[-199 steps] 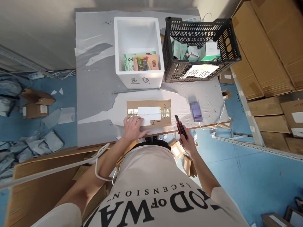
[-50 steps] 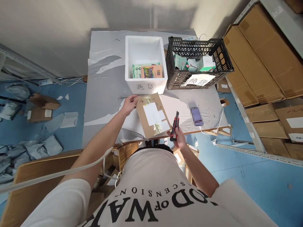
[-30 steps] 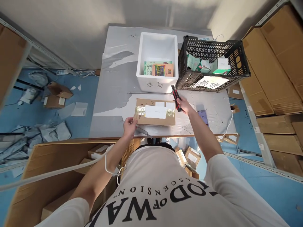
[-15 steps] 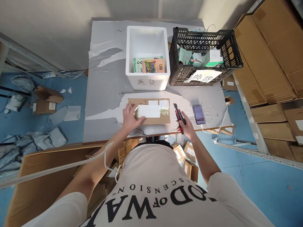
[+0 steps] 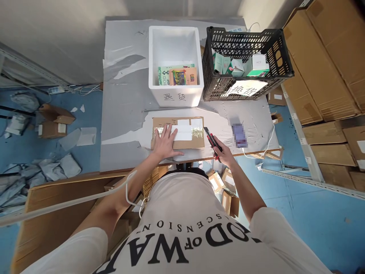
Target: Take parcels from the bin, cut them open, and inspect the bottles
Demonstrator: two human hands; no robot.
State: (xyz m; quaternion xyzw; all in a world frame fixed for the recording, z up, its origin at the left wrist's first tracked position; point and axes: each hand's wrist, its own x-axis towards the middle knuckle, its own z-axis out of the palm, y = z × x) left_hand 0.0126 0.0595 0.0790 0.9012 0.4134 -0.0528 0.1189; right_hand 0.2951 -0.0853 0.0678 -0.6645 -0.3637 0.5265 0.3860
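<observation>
A flat cardboard box (image 5: 188,144) with white labels and shiny clear tape lies near the table's front edge. My left hand (image 5: 164,144) rests on its left part, fingers spread over the tape and label. In my right hand (image 5: 224,152) is a red and black utility knife (image 5: 213,141), gripped by its handle. The knife's tip points up and left, just off the box's right edge. Whether the blade is out is too small to tell.
Behind the box stand a white foam bin (image 5: 176,88) with printed packets and a black plastic crate (image 5: 248,74) holding small green and white boxes. A phone (image 5: 239,136) on a white cable lies at the right. Large cartons (image 5: 327,64) line the right side.
My left hand has moved from the box's left edge to lie flat over its left part. The utility knife in my right hand has shifted left, its tip now close to the box.
</observation>
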